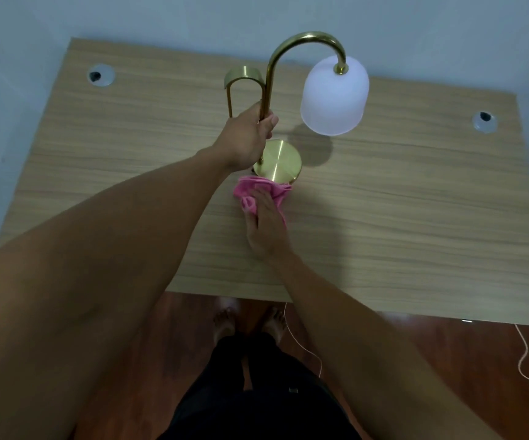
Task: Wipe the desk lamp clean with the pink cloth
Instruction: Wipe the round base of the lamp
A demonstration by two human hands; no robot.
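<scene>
A brass desk lamp (284, 161) stands in the middle of the wooden desk (399, 217). It has a round base, a curved gooseneck stem and a white frosted shade (334, 96) hanging to the right. My left hand (247, 134) grips the stem just above the base, thumb wrapped round it. The pink cloth (276, 190) lies bunched against the near edge of the lamp's base. My right hand (266, 223) lies on top of the cloth and holds it against the base's rim. Its fingertips are hidden in the folds.
A brass arch-shaped handle (242, 79) rises behind the stem. Two round cable holes (99, 76) (484, 121) sit at the desk's far left and right. A thin cord (523, 360) trails on the wood floor at the right. My bare feet stand below the desk's near edge.
</scene>
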